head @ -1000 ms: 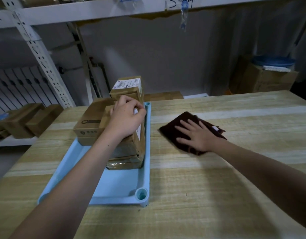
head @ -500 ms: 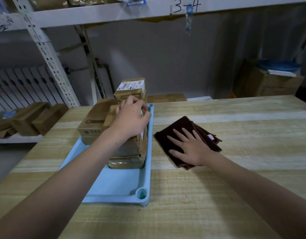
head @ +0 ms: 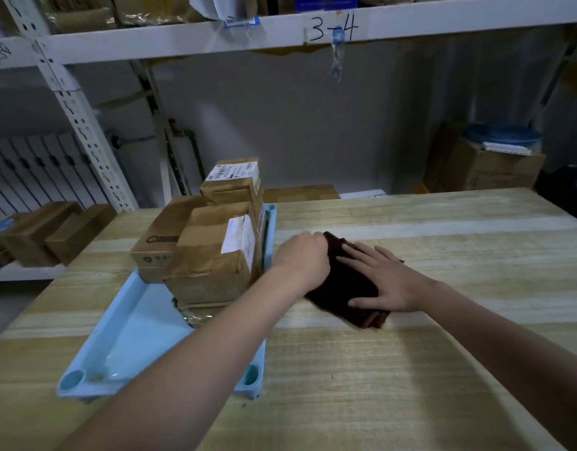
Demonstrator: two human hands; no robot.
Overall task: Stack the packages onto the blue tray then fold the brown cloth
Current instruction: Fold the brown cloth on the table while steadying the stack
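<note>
While the packages (head: 212,245) sit stacked on the far half of the tray (head: 134,333), both hands are on the cloth (head: 345,284), which lies on the bench (head: 410,369) just right of the tray's right rim, about midway between the near and far edges. The cloth is dark brown and already doubled over, with layered edges showing at its near right corner. The left hand (head: 301,255) reaches across the tray's right rim and curls over the cloth's far left corner, fingers bent and closed on the fabric there; how much fabric they hold cannot be told, since the knuckles hide it. The right hand (head: 383,281) lies flat on the cloth, palm down, fingers (head: 355,260) spread and straight, the thumb stretched along the near side, gripping nothing and only pressing. The two hands nearly touch at the cloth's far end.

On the tray, a taped box with a white label stands nearest, on top of a flatter wrapped parcel; a plain carton stands to its left and a smaller labelled box behind it, toward the far right corner. The tray's near half is bare, with round sockets at its near corners.
</note>
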